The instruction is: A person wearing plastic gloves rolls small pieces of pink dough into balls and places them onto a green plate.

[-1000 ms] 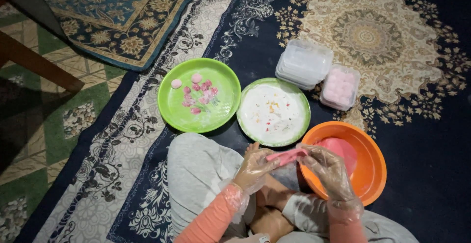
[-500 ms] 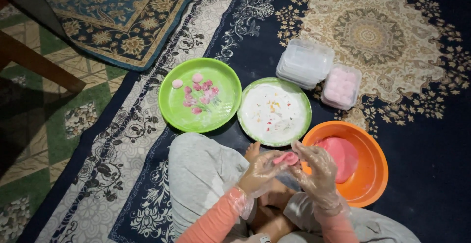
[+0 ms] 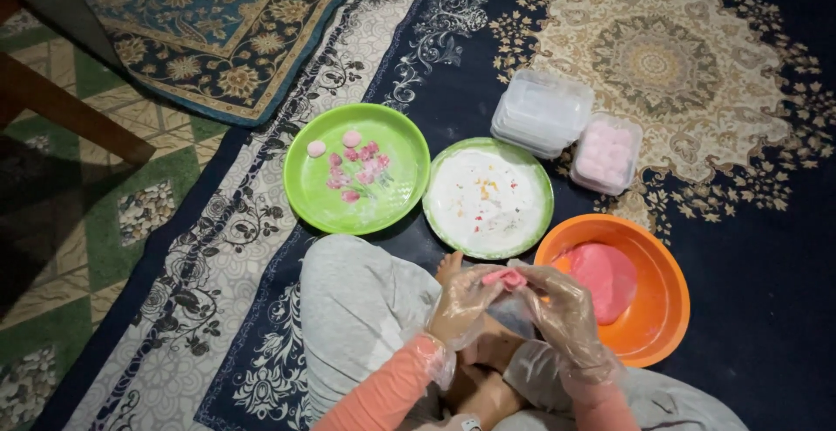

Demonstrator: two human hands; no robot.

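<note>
Both my hands wear clear plastic gloves and meet over my lap. My left hand and my right hand pinch a small piece of pink dough between their fingertips. Just to the right stands an orange bowl holding a big lump of pink dough. Ahead of my hands lies a green plate covered in white flour. Further left, a second green plate carries several small pink shaped pieces.
A stack of clear plastic containers and one container filled with pink pieces sit behind the plates on the dark patterned carpet. A folded rug and a wooden furniture leg lie at the upper left.
My hands stayed over my lap, working the small pink piece between the fingertips. The view shifted slightly; plates and bowl did not move.
</note>
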